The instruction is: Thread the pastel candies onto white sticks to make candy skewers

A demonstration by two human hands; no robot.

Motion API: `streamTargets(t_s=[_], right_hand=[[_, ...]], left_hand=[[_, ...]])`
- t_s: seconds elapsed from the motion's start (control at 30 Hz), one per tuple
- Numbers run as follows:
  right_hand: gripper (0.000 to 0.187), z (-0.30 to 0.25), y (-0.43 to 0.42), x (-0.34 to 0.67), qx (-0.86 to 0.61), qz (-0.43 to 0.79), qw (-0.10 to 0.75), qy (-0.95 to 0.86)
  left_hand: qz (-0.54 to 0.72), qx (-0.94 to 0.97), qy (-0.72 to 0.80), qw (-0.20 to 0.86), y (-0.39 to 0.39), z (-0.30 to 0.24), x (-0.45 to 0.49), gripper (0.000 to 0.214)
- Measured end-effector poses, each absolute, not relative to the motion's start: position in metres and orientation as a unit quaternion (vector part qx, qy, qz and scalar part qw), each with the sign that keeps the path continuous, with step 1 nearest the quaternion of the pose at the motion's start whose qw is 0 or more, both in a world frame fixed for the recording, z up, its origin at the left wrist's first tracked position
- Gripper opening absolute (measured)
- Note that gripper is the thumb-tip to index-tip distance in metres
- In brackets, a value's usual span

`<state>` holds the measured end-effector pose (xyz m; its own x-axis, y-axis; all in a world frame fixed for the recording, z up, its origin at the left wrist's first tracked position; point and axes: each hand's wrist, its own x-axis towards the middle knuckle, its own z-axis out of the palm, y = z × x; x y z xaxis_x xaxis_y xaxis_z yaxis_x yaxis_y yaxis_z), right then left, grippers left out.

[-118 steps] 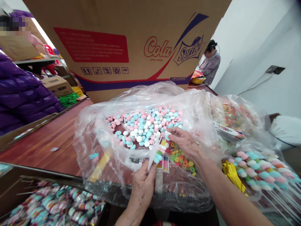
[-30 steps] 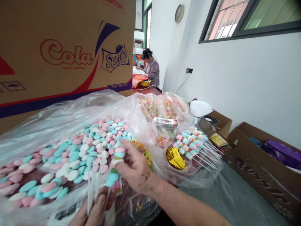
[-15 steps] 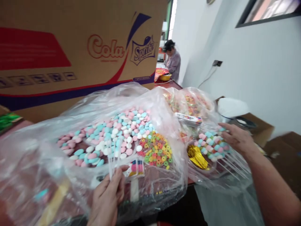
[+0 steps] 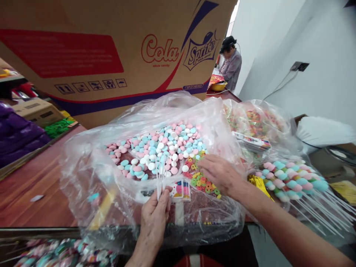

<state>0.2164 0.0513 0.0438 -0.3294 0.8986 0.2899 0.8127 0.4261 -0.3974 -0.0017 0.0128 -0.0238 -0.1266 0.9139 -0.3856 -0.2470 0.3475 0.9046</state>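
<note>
My left hand (image 4: 156, 207) grips several thin white sticks (image 4: 160, 178), held upright over the plastic sheet. My right hand (image 4: 218, 172) is at the pile of fruit-coloured candy rings (image 4: 201, 181), fingers bent downward and close together. Whatever is between its fingertips is hidden. Pink, blue and white oval candies (image 4: 158, 144) spread out behind the left hand. Printed cards or labels (image 4: 182, 190) lie just right of the sticks. Beside my right forearm are candy skewers (image 4: 294, 180) on long white sticks, with gold foil strips (image 4: 260, 185) next to them.
A large cardboard box (image 4: 91, 55) walls off the back. Clear bags of candy rings (image 4: 253, 115) and a stack of printed wrappers (image 4: 251, 141) stand back right. A co-worker (image 4: 232, 63) is further off. Wrapped candies (image 4: 69, 252) lie below the table edge (image 4: 41, 222).
My right hand has moved left from the skewers to the candy rings. My left hand still holds the sticks. The view has turned left, bringing in the table's left side.
</note>
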Motion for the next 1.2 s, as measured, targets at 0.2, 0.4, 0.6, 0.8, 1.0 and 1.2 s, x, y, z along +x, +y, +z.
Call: streamTargets(t_s=[0.2, 0.4, 0.6, 0.8, 1.0, 1.2], right_hand=[[0.027, 0.015, 0.097, 0.176, -0.508, 0.127, 0.117, -0.844], [0.033, 0.019, 0.121, 0.170, -0.529, 0.170, 0.173, -0.813], [0.017, 0.033, 0.113, 0.183, -0.523, 0.222, 0.113, -0.815], [0.011, 0.017, 0.101, 0.174, -0.543, 0.176, 0.054, -0.820], [0.020, 0.025, 0.113, 0.187, -0.552, 0.197, 0.091, -0.805], [0.024, 0.025, 0.115, 0.188, -0.512, 0.177, 0.079, -0.837]], left_hand=[[0.507, 0.317, 0.527, 0.604, 0.013, -0.036, -0.008, 0.047], [0.514, 0.312, 0.511, 0.614, 0.011, -0.039, -0.009, 0.043], [0.515, 0.304, 0.521, 0.609, 0.011, -0.033, -0.006, 0.045], [0.514, 0.318, 0.528, 0.596, 0.011, -0.033, -0.006, 0.045], [0.511, 0.319, 0.528, 0.599, 0.011, -0.032, -0.006, 0.046], [0.508, 0.320, 0.536, 0.593, 0.011, -0.034, -0.006, 0.048]])
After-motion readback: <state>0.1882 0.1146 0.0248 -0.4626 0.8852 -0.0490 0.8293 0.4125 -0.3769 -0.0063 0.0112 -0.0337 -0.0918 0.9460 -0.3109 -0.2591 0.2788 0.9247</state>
